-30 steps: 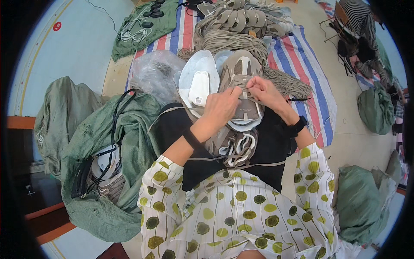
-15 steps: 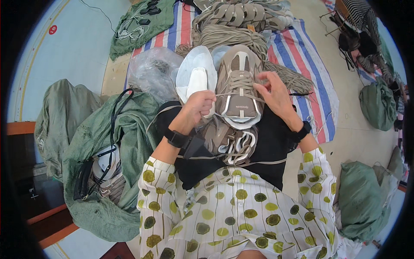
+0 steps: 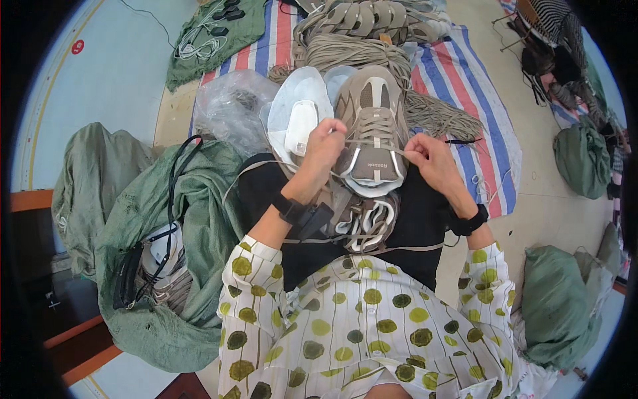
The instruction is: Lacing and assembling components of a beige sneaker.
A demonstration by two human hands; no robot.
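A brown-beige sneaker [image 3: 372, 90] lies in front of me with its toe pointing away, partly laced with a flat beige shoelace [image 3: 379, 144]. My left hand [image 3: 323, 151] is closed in a pinch at the left edge of the shoe's tongue, by one side of the lace. At the right edge, my right hand [image 3: 432, 163] pinches the lace between thumb and fingers. White shoe-shaped liners [image 3: 300, 93] lie left of the sneaker. Nearer to me, a second brown shoe [image 3: 362, 226] with white edging rests between my black-clad legs, partly hidden.
Bundles of beige laces [image 3: 362, 56] and a row of shoe uppers [image 3: 352, 23] lie beyond on a striped sheet [image 3: 488, 126]. A clear plastic bag [image 3: 229, 100] and an open green sack [image 3: 139, 332] are at left. Another green sack [image 3: 558, 306] stands at right.
My right hand has come down along the shoe's right side, its spread fingers closing on the lace. My left hand has shifted slightly up and to the right.
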